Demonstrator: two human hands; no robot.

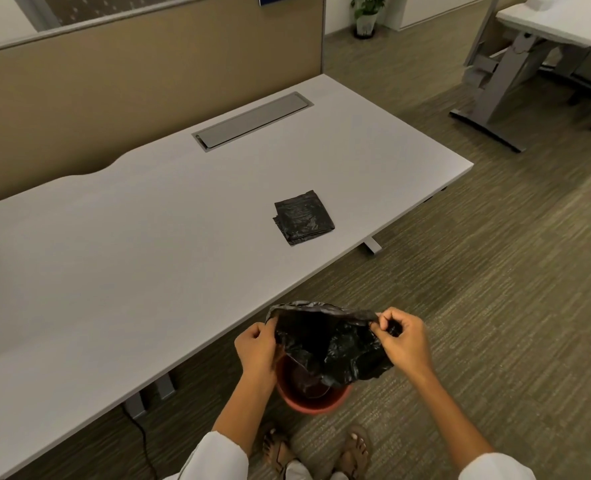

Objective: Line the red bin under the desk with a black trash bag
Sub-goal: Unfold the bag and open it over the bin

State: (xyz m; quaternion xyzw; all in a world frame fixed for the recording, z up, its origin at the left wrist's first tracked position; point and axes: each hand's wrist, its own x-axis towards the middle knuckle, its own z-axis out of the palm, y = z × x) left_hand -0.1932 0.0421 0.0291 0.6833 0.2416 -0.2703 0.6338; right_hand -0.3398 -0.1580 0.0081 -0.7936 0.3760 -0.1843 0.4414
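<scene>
I've got the black trash bag (332,344) pinched at its mouth w/ both hands: left hand (257,348) closed on the left edge, right hand (405,341) w/ thumb and fingertips nipping the right edge. It hangs open just above the red bin (313,400), which sits on the carpet beside the desk (148,254), not under it. Film looks very light, limp, prob. slippery and easy to tear, so I'd grip the rim hem, not the body. Spare folded bags (303,217) lie on the desk.
</scene>
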